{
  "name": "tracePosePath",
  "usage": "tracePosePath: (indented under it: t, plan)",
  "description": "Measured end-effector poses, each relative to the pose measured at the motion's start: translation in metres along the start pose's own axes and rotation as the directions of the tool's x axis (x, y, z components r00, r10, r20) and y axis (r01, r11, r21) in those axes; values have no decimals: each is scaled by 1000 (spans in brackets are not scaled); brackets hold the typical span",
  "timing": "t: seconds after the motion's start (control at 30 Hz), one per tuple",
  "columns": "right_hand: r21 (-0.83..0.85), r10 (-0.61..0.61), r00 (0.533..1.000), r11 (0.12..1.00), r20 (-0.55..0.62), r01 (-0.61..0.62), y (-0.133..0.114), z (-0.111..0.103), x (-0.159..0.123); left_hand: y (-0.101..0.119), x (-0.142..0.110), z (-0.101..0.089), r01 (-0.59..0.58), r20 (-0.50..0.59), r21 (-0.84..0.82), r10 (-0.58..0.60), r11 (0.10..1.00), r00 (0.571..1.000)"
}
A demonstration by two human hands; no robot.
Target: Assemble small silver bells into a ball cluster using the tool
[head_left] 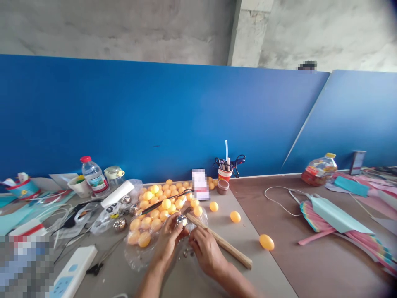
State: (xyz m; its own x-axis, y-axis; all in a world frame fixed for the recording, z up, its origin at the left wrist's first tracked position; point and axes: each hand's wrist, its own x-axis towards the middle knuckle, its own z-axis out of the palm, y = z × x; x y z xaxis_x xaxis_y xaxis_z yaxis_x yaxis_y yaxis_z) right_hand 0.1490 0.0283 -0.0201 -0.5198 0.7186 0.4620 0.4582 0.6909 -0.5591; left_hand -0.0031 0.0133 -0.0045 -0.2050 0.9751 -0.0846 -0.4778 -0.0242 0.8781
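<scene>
My left hand [167, 236] is closed around a shiny silver metal ball [182, 219], held upright above the desk with its top showing. Just to the right, the fingers of my right hand [204, 248] are curled together near the ball's lower side; whatever they pinch is hidden. Behind that hand lies a hammer with a wooden handle [234, 249], its dark head close to the ball. Several small metal bits [186, 252] are scattered on the desk below my hands. Many orange table tennis balls [155, 224] lie in a clear plastic bag beyond my left hand.
Loose orange balls [266, 242] sit to the right. More silver balls [119, 224] and a power strip [74, 271] are on the left. A water bottle [94, 178], a cup of scissors [225, 173] and a phone [201, 184] stand along the blue partition [173, 116]. Folded paper fans [344, 219] lie right.
</scene>
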Motion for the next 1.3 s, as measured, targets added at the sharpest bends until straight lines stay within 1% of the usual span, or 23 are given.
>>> tracePosePath:
  t: [0.03,0.1,0.17,0.27,0.33,0.43,0.53,0.67,0.8,0.9,0.97,1.03,1.1,1.13,1.17,1.2,1.27,1.3]
  plan:
    - [-1,12,1000,1000,-9,-12,0,-2,1,0,0,0,-1,6,2,1,1000,1000]
    - [-19,37,999,999,31,-37,-3,-6,1,0,-1,0,5,8,2,-5,1000,1000]
    - [-64,52,991,997,120,-44,-5,-8,1,0,-1,1,12,-3,-1,-12,1000,1000]
    - [-181,71,963,983,260,-24,-8,-8,1,0,-1,2,17,-17,8,-17,1000,1000]
    - [-231,95,948,973,304,-23,-7,-7,1,0,0,2,17,-15,13,-17,1000,1000]
    - [-233,117,945,971,305,-45,-6,-5,2,-1,1,2,20,-19,1,-20,1000,1000]
    - [-207,112,950,977,293,-51,-7,-7,2,0,-1,3,18,-26,-7,-18,1000,999]
    - [-185,74,951,983,299,-18,-14,-8,0,1,-3,3,10,-37,-10,-11,1000,999]
    - [-234,51,946,972,319,26,-17,-1,-2,-1,-2,1,15,-27,1,-15,1000,1000]
    - [-230,31,959,973,281,36,-15,7,-4,-1,-1,1,23,-24,0,-23,1000,999]
    - [-172,11,975,985,221,27,-13,8,-5,0,-1,2,26,-23,-4,-26,1000,999]
    - [-55,19,991,998,130,-12,-11,7,-4,2,-2,3,26,-21,-9,-26,1000,999]
    - [110,88,996,990,32,-91,-9,2,-1,4,-3,3,23,-13,-11,-23,1000,1000]
    - [206,141,990,969,-6,-137,-8,0,1,4,-3,4,23,-5,-11,-23,1000,1000]
    - [310,203,979,932,-27,-185,-7,-3,3,5,-4,4,23,4,-13,-22,1000,1000]
    - [418,267,963,879,-26,-232,-5,-5,5,5,-4,4,24,15,-16,-24,1000,1000]
    - [615,371,928,726,27,-308,-2,-7,9,6,-4,4,39,48,-27,-37,999,998]
    - [688,401,914,644,67,-333,0,-8,11,5,-5,5,50,70,-32,-47,998,996]
